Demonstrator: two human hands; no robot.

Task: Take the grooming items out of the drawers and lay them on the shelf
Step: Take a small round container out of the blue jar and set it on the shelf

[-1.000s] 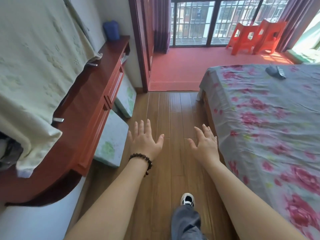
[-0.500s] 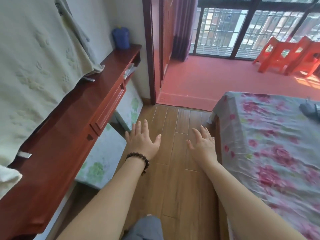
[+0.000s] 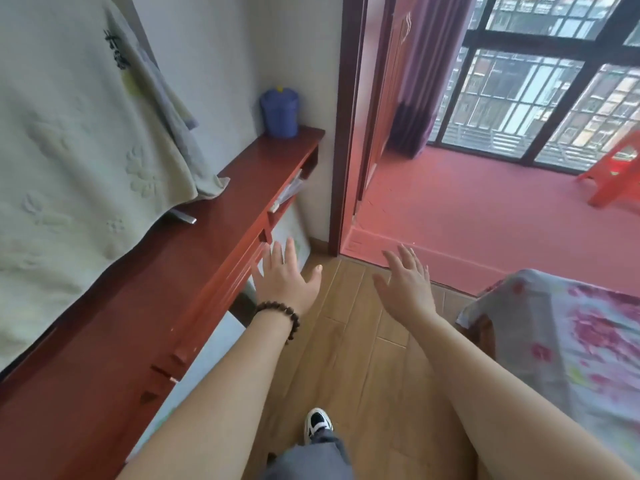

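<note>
A long red-brown wooden shelf unit runs along the left wall, with closed drawer fronts along its front edge. My left hand, with a bead bracelet at the wrist, is stretched out flat with spread fingers, right beside the drawer fronts. Out over the wooden floor, my right hand is also flat and holds nothing. No grooming items show. An open cubby at the shelf's far end holds some papers.
A pale green towel drapes over the shelf on the left. A blue container stands at its far end. Green-patterned panels lean below the shelf. A bed with a floral cover is at right. Red stools stand by the barred window.
I have walked forward along the shelf toward the doorway. Both hands stay flat and empty, and my left hand has come closer to the drawer fronts.
</note>
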